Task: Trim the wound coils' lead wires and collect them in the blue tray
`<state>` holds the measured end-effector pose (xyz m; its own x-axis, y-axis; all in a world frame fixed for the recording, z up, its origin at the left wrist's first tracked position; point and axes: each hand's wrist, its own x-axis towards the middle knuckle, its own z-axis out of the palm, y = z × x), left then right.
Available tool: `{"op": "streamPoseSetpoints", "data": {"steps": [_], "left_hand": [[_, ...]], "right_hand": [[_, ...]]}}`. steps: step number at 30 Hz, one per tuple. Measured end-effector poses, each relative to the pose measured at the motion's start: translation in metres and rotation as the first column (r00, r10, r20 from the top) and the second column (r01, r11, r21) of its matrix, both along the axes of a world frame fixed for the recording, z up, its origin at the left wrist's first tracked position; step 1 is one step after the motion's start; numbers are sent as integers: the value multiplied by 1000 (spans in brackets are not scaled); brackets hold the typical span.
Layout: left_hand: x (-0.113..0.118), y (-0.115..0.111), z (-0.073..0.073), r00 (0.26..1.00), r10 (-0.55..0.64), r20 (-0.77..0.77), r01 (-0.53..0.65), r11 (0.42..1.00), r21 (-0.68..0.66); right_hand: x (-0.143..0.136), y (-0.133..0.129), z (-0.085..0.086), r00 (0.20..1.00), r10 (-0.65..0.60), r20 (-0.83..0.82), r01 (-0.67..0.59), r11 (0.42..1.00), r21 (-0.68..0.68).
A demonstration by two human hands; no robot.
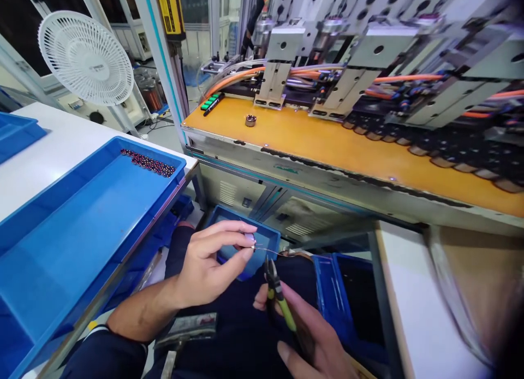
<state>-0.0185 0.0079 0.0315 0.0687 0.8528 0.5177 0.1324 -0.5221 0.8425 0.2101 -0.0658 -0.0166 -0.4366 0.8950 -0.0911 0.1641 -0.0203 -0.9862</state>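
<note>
The left hand point(210, 267) pinches a small component point(250, 238) above the lap point(239, 324), thin wire point(268, 250) projecting; the right hand point(321, 330) grips yellow-green-handled cutting pliers point(282, 302), jaws parted near the wire. A firm pinch best steadies it.

Left hand point(213, 264) up at centre, thumb and fingers drawn into a fine pinch, forearm point(145, 308) slanting in from lower left (quite bare, this one); lower and to the right, the right hand point(317, 327) curls, digits bent inward.
</note>
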Motion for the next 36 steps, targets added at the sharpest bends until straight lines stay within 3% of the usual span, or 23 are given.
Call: {"op": "streamPoseSetpoints", "data": {"steps": [8,15,27,36], "left_hand": [[-2,-6,6,1000,14,-21,-14,1000,2],[-2,-6,7,999,23,-25,-23,1000,15],[-1,-6,6,999,21,-33,-21,1000,6],[-10,1,-10,991,-132,31,127,984,129]], "right_hand": [[-11,14,5,990,74,-123,-70,997,36],[-19,18,13,978,55,-199,-45,997,56],[-26,18,9,993,-119,-10,120,993,21],[-3,19,18,992,-79,-100,69,992,-102]]}}
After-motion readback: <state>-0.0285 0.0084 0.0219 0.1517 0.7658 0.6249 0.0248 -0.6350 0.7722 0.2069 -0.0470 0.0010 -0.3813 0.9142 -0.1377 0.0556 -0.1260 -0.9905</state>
